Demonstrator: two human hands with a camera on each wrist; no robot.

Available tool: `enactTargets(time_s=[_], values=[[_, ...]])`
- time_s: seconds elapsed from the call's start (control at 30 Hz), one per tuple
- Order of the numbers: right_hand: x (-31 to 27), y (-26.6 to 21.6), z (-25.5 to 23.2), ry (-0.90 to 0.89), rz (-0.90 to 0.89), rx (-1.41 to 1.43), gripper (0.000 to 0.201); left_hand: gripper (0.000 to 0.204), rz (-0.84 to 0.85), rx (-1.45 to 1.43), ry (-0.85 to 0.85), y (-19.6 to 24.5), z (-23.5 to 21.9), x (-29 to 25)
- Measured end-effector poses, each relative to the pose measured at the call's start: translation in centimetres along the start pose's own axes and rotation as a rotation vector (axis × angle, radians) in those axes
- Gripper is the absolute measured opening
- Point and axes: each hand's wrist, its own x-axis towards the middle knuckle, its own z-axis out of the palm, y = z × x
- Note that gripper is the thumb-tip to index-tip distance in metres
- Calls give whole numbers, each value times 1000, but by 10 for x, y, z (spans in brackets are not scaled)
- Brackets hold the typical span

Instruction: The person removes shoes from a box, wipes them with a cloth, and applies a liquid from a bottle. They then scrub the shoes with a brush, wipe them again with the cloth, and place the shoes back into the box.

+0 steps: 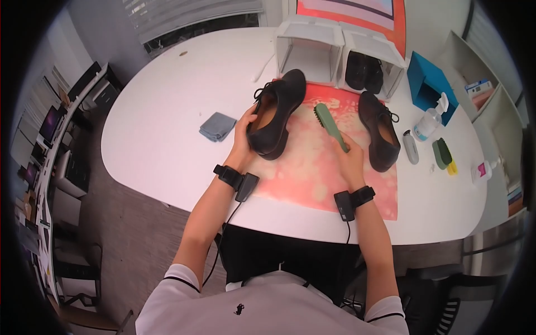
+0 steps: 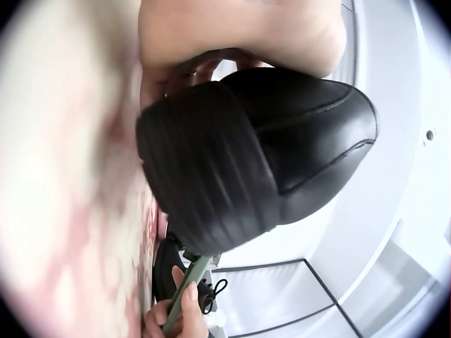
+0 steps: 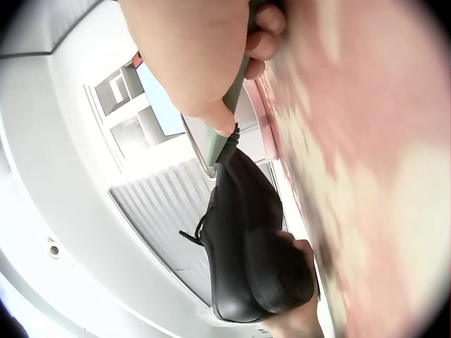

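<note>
My left hand (image 1: 242,133) grips a black lace-up shoe (image 1: 291,94) near its heel, thumb at the opening's edge. The shoe is tilted, its toe pointing away from me; the thick ridged heel (image 2: 204,169) fills much of the left wrist view. In my right hand (image 1: 352,161) is a green brush (image 1: 328,118), held by its handle, dark bristles facing the shoe. From the right wrist, the brush head (image 3: 217,146) overlaps the shoe's toe end. A second black shoe (image 1: 383,148) lies to the right of my right hand.
A red-and-cream mat (image 1: 312,184) covers part of the white table (image 1: 162,128). A folded grey cloth (image 1: 217,127) lies left. Two white boxes (image 1: 309,33) stand behind, one containing dark shoes (image 1: 363,72). Rightward are a pump bottle (image 1: 427,124), another green brush (image 1: 441,153) and a blue box (image 1: 424,78).
</note>
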Motion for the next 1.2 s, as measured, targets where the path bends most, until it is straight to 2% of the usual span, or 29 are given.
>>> enactTargets(time_s=[0.07, 0.1, 0.2, 0.3, 0.4, 0.5, 0.6, 0.8, 0.9, 1.0, 1.03, 1.17, 1.2], values=[[3, 7, 1, 6, 2, 52, 38, 57, 42, 136, 105, 8, 1, 1], [4, 12, 2, 10, -7, 66, 38, 55, 37, 130, 151, 9, -1, 4], [4, 16, 1, 4, -9, 74, 38, 52, 10, 361, 249, 13, -12, 16], [2, 12, 0, -5, 20, 44, 37, 48, 23, 531, 308, 20, 7, 8], [0, 4, 0, -3, 25, 44, 37, 47, 137, 661, 262, 12, -17, 31], [3, 9, 2, 10, 0, 62, 36, 47, 95, 527, 370, 10, -18, 46], [3, 10, 2, 7, 2, 56, 35, 47, 155, 640, 393, 4, -23, 55], [-1, 2, -1, 0, 20, 3, 34, 49, 100, 748, 323, 17, -45, 54], [-3, -5, -4, -1, 30, -14, 34, 58, 146, 715, 301, 32, -9, 20], [-2, -3, -3, -3, 37, -13, 34, 67, 712, 1437, 113, 13, -12, 9], [-1, -2, -4, -2, 29, -11, 34, 64, 769, 1517, 33, 13, 0, -2], [0, 2, -1, -2, 26, 16, 34, 47, 577, 1386, 90, 14, 2, -4], [1, 4, 0, 1, 20, 19, 34, 45, 582, 1371, 95, 15, 2, -7]])
